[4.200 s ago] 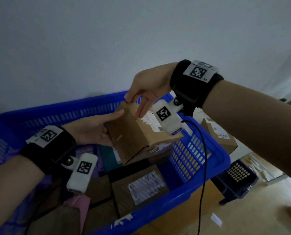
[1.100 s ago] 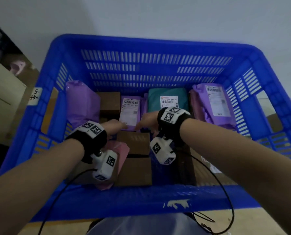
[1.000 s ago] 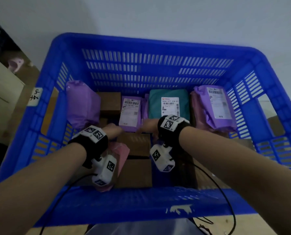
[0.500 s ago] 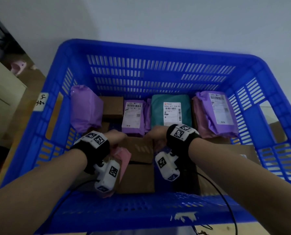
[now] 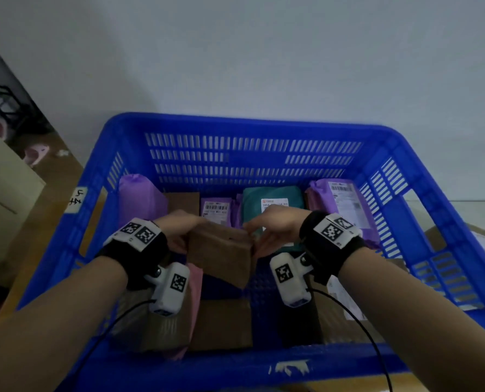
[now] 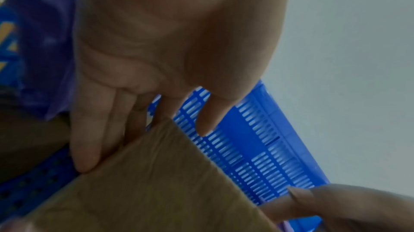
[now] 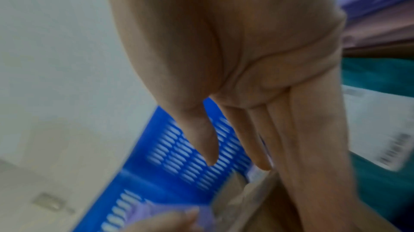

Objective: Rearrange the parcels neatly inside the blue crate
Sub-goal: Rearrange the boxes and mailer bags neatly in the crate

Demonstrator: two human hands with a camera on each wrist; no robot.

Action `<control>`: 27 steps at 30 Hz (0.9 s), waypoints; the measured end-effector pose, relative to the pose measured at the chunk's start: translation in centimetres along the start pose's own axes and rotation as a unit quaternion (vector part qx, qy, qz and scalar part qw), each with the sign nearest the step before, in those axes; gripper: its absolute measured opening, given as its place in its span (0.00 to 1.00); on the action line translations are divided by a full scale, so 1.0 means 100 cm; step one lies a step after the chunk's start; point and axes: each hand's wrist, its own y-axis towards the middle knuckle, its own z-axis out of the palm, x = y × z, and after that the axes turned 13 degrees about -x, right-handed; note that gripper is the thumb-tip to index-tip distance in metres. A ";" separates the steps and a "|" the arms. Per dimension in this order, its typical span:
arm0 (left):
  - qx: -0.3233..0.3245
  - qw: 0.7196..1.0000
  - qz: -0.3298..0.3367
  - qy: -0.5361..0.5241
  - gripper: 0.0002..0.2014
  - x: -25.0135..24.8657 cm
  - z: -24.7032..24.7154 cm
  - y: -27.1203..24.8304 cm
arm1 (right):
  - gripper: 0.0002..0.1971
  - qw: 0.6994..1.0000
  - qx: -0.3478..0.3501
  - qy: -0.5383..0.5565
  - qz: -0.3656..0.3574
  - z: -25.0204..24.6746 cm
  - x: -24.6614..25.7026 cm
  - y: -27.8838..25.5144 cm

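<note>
While both hands hold it up over the middle of the blue crate [image 5: 264, 128], the brown cardboard box [image 5: 221, 254] sits tilted, far edge high, near edge dipping toward the crate floor. Left hand [image 5: 176, 230] has straight fingers flat against the box's left side with the thumb over the top edge; in the left wrist view the fingers [image 6: 89, 140] lie along the cardboard edge, not curled round it. Right hand [image 5: 275, 230] does the same on the right side, fingers extended, thumb free; so it's a 2-palm squeeze, neither hand clenched. Along the crate's far wall stands a row: a purple mailer [image 5: 139, 199] at the far-left corner, a small brown box [image 5: 183, 203], a labelled purple mailer [image 5: 217, 207], a teal mailer [image 5: 275, 199], and another purple mailer [image 5: 340, 202] at the far-right corner. A pink mailer [image 5: 194, 281] and a flat brown box [image 5: 224, 323] lie by the near wall. The box looks stiff and light, plain cardboard with fair friction, so it should not slip if the side pressure is kept even. Best hold is the 2 opposite side faces near the top edge, as now. The soft mailers would sag and need support underneath.
</note>
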 end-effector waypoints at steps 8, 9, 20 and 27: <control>-0.055 0.988 0.112 -0.094 0.13 -0.037 -0.032 -0.028 | 0.16 0.980 -0.063 0.128 -0.137 -0.041 0.020 -0.012; -0.062 0.983 0.130 -0.110 0.11 -0.042 -0.035 -0.032 | 0.15 0.975 -0.080 0.135 -0.155 -0.043 0.021 -0.010; -0.150 0.912 0.311 -0.221 0.12 -0.099 -0.045 -0.067 | 0.12 0.898 -0.227 0.248 -0.285 -0.043 0.045 -0.005; -0.114 0.895 0.305 -0.304 0.11 -0.099 -0.039 -0.079 | 0.13 0.846 -0.269 0.281 -0.365 -0.042 0.042 -0.009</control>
